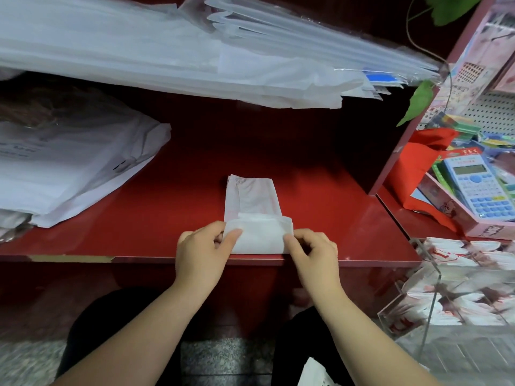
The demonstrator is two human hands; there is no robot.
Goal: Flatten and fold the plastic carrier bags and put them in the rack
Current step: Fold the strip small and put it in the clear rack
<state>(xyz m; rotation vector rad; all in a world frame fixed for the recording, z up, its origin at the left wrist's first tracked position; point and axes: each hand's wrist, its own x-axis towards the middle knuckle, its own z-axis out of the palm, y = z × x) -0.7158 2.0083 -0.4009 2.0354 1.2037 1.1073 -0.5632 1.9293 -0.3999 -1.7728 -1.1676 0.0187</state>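
The bag (pixel 252 201) lies as a narrow strip at the front edge of the shelf (pixel 167 207). The left hand (pixel 200 246) and right hand (pixel 313 253) each pinch a corner of its folded near end. Best to fold toward 12 o'clock, keeping the edges square. The rack (pixel 434 291) stands at 4 o'clock.

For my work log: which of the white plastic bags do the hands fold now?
The narrow bag at the front edge of the red shelf: the left hand and right hand pinch its folded near end. The other bags lie untouched.

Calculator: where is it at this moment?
Head view, far right: the calculator lies in a pink box, just right of a red bag.
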